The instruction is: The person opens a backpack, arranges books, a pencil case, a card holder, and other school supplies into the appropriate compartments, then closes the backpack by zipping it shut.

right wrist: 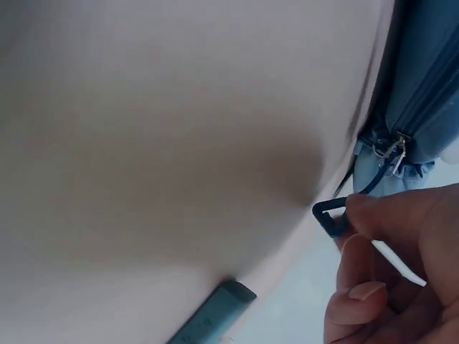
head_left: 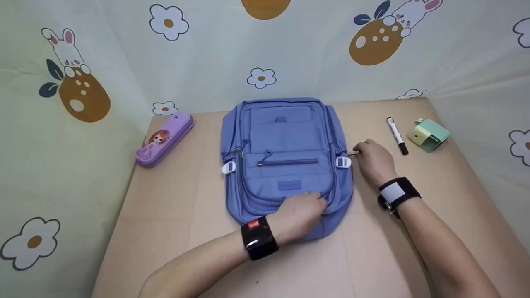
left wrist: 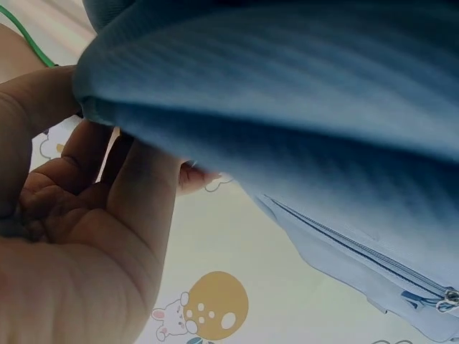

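A blue backpack (head_left: 281, 138) lies front side up on the table, with a short zipped pocket (head_left: 290, 163) across its front and white buckles (head_left: 343, 162) at both sides. My left hand (head_left: 300, 215) pinches the cloth near its lower right corner; in the left wrist view the blue fabric (left wrist: 287, 79) bulges above the fingers. Beside the right edge, my right hand (head_left: 374, 161) pinches a zipper pull. That looped dark blue pull (right wrist: 331, 218) sticks out between thumb and finger in the right wrist view, and its cord runs to a metal slider (right wrist: 394, 152).
A purple pencil case (head_left: 165, 140) with a doll picture rests at the table's left edge. To the right lie a white marker with a black cap (head_left: 397, 135) and a small green and yellow case (head_left: 430, 134). Patterned cloth (head_left: 207, 62) hangs behind the table.
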Demonstrator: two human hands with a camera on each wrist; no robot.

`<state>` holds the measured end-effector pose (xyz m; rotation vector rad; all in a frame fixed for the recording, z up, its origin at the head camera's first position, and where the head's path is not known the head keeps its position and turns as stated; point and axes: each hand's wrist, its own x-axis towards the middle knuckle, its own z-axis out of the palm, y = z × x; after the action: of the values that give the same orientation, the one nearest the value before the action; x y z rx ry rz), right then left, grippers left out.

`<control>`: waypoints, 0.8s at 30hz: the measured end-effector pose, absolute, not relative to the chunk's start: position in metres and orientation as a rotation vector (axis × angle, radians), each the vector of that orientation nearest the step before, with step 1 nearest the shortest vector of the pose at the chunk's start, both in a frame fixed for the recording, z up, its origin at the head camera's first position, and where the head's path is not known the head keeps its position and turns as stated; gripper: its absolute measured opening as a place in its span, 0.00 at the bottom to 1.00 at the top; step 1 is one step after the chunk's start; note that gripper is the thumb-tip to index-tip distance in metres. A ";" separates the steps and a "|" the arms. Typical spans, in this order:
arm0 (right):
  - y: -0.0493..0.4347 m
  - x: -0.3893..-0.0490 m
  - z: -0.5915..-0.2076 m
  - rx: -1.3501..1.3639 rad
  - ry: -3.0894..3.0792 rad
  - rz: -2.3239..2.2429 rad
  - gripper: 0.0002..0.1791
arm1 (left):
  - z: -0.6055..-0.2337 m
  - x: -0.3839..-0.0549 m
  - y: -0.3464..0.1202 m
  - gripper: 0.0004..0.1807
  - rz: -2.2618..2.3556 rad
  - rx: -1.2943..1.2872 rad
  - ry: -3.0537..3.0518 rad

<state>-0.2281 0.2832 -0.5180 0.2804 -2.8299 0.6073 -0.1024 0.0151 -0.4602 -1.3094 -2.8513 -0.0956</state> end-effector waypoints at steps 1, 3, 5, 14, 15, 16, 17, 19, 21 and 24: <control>0.283 -0.228 -0.516 0.267 -2.825 0.608 0.09 | -0.460 -0.103 0.015 0.05 -0.087 -1.307 -2.853; 0.283 -0.228 -0.510 0.247 -2.813 0.605 0.09 | -0.459 -0.103 0.015 0.05 -0.075 -1.304 -2.853; 0.282 -0.226 -0.505 0.246 -2.795 0.599 0.10 | -0.459 -0.103 0.015 0.06 -0.077 -1.306 -2.852; 0.259 -0.187 -0.491 0.501 -2.827 0.545 0.12 | -0.463 -0.101 0.003 0.11 -0.223 -1.385 -2.851; 0.258 -0.183 -0.490 0.526 -2.838 0.534 0.13 | -0.463 -0.102 0.001 0.11 -0.254 -1.401 -2.842; 0.256 -0.178 -0.489 0.549 -2.851 0.529 0.15 | -0.463 -0.102 -0.002 0.11 -0.289 -1.418 -2.836; 0.256 -0.174 -0.489 0.568 -2.867 0.525 0.17 | -0.463 -0.102 -0.005 0.12 -0.333 -1.436 -2.829; 0.256 -0.167 -0.489 0.593 -2.909 0.522 0.22 | -0.461 -0.102 -0.014 0.14 -0.432 -1.458 -2.818; 0.256 -0.161 -0.490 0.604 -2.947 0.534 0.26 | -0.457 -0.103 -0.024 0.16 -0.544 -1.446 -2.811; 0.256 -0.157 -0.492 0.623 -2.991 0.557 0.32 | -0.450 -0.108 -0.043 0.17 -0.677 -1.336 -2.814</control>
<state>-0.1566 0.2561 -0.4920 0.6228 -2.9911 0.5566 -0.1083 -0.0433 -0.4496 -1.3361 -2.8142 -0.6766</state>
